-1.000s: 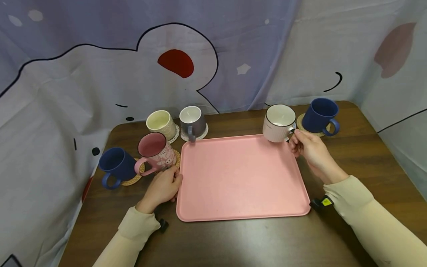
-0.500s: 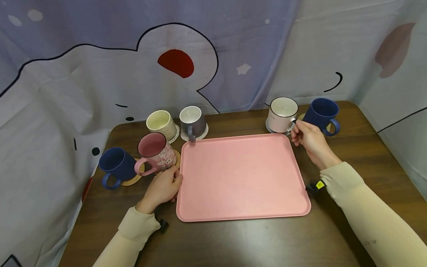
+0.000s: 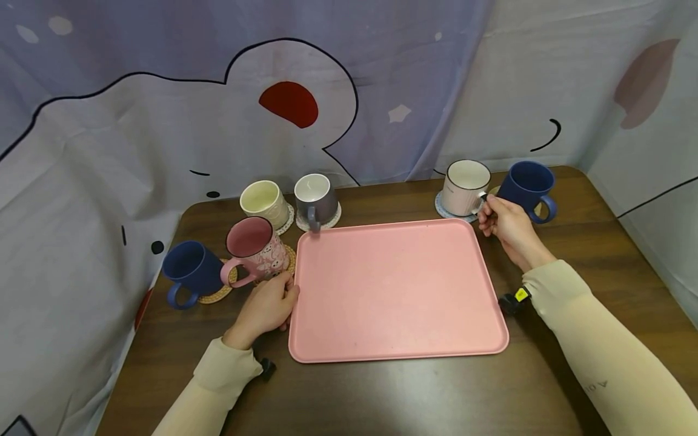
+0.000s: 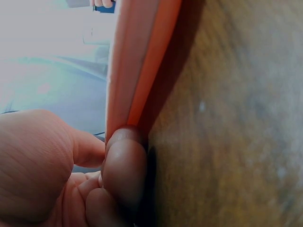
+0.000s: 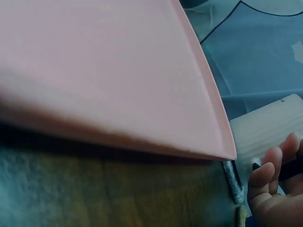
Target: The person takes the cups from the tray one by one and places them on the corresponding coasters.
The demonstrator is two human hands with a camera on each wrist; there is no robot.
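Observation:
My right hand [image 3: 508, 229] pinches the handle of a white ribbed mug [image 3: 461, 197] with a black rim. The mug is upright over a pale blue coaster [image 3: 444, 209] at the back right. In the right wrist view the curled fingers [image 5: 266, 177] show beside the mug's side [image 5: 270, 120]. My left hand [image 3: 267, 306] grips the left edge of the pink tray [image 3: 398, 290]. The left wrist view shows a finger [image 4: 125, 163] under the rim and the thumb on its upper side. Nothing lies on the tray.
A blue mug [image 3: 526, 188] stands right of the white one. Left of the tray stand another blue mug [image 3: 191, 274], a pink patterned mug [image 3: 268, 254], a cream cup [image 3: 267, 206] and a grey mug [image 3: 322, 203], on coasters. A curtain [image 3: 392, 79] hangs behind the table.
My right hand has carried the white mug from over the tray's back right corner back and right, onto the blue coaster. The left hand has stayed on the tray.

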